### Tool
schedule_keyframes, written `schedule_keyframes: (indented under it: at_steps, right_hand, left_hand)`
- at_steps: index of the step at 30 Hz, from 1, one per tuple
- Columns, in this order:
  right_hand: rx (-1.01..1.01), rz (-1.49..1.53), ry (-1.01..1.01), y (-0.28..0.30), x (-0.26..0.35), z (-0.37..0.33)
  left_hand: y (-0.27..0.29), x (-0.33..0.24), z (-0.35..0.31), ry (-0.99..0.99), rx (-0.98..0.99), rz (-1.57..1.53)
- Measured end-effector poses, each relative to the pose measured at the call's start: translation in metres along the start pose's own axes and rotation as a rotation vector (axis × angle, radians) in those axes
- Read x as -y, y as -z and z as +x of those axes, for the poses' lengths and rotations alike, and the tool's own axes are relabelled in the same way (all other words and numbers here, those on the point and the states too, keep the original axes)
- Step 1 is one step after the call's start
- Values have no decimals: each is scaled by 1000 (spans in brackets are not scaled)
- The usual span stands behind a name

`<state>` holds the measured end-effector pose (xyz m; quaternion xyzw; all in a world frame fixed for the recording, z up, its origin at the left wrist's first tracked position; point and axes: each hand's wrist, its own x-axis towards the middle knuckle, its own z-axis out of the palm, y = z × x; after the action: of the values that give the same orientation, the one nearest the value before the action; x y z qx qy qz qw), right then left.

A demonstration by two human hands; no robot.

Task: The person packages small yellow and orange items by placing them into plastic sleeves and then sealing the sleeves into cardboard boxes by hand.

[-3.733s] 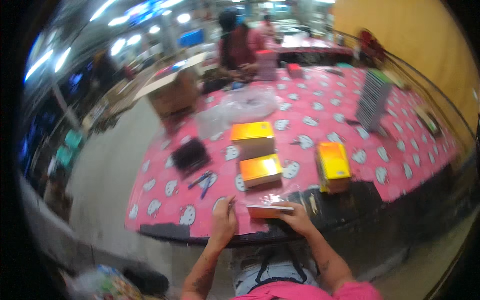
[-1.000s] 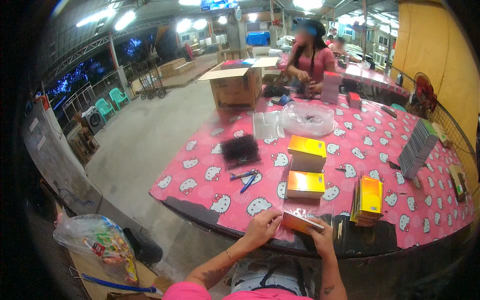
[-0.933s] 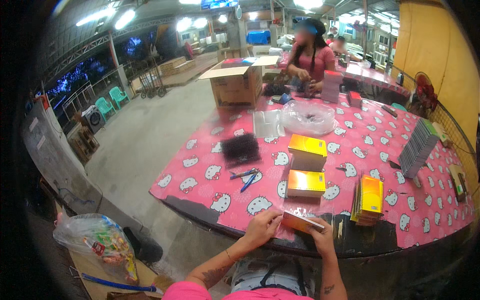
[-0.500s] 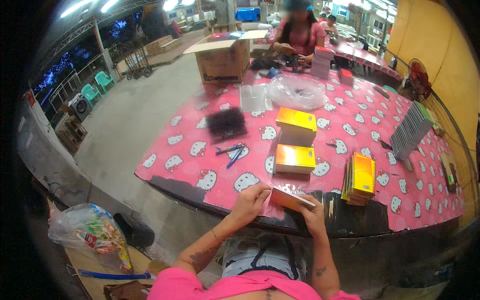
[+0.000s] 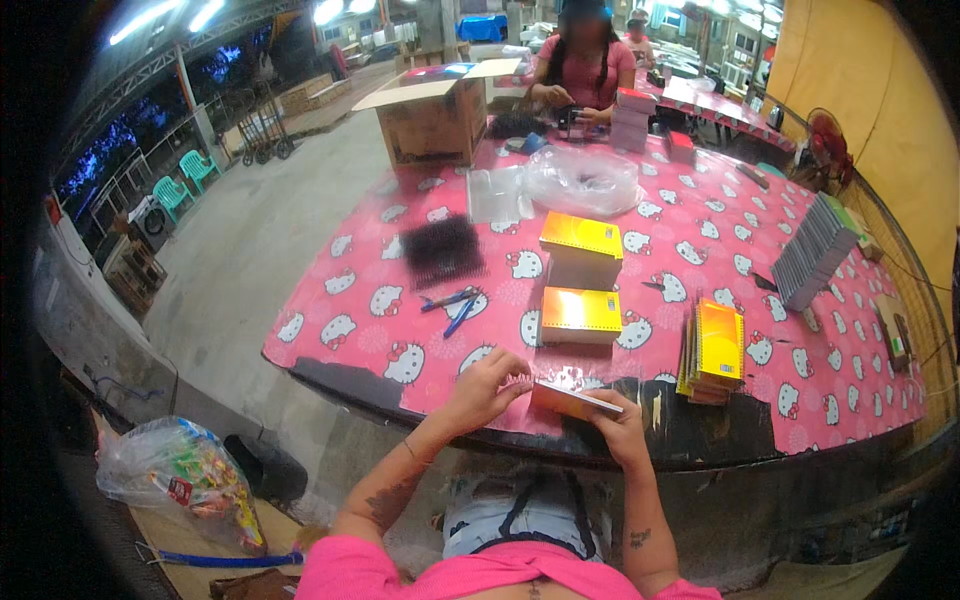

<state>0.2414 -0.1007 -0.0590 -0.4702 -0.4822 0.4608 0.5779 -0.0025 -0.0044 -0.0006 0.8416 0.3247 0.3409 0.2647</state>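
Observation:
My right hand (image 5: 622, 432) grips the right end of a small notebook (image 5: 570, 402) with an orange cover, tilted up at the table's near edge. At its left end, my left hand (image 5: 485, 388) has its fingers pinched together; what they hold, if anything, is too small to make out. Beyond the notebook stand two stacks of yellow-orange pads, a nearer stack (image 5: 581, 318) and a farther stack (image 5: 581, 240). To the right lies a pile of spiral-bound notebooks (image 5: 718, 345). Blue-handled pliers (image 5: 460, 312) and a heap of black binding coils (image 5: 442, 250) lie to the left.
A pink patterned cloth (image 5: 340, 285) covers the table. Farther back are a clear plastic bag (image 5: 585, 182), an open carton (image 5: 430, 125) and a co-worker (image 5: 585, 70) handling something dark. A long grey-edged stack (image 5: 815, 255) leans at right; a filled plastic bag (image 5: 180, 470) sits lower left.
My left hand has risen slightly and shifted at the notebook's left end, its fingers lifting. My right hand keeps its grip. The whole view has moved a little.

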Motion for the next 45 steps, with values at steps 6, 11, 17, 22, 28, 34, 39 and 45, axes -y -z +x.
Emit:
schedule_keyframes:
  at_steps: [6, 11, 17, 22, 28, 34, 39, 45]
  right_hand:
    - [45, -3, 4, 1, -1, -2]
    - [43, 16, -21, 2, 2, -2]
    - [60, -8, 2, 1, 6, -5]
    - [56, 34, -7, -1, -1, -5]
    - [53, 2, 1, 2, -2, -5]
    - [-45, 99, -79, 0, -5, -11]
    - [-185, 5, -19, -18, 10, -26]
    - [-168, 45, -37, -23, 16, -25]
  left_hand:
    - [6, 6, 7, -225, 172, 218]
    - [1, -8, 12, -274, 70, 168]
    - [-2, -3, 8, -165, 158, 185]
    - [-6, 4, 11, -234, 153, 292]
    - [-14, -5, 14, -330, 86, 482]
    - [-29, -24, 6, -198, 33, 659]
    - [-60, -17, -41, -236, -68, 770]
    - [-18, -19, 7, -305, 37, 519]
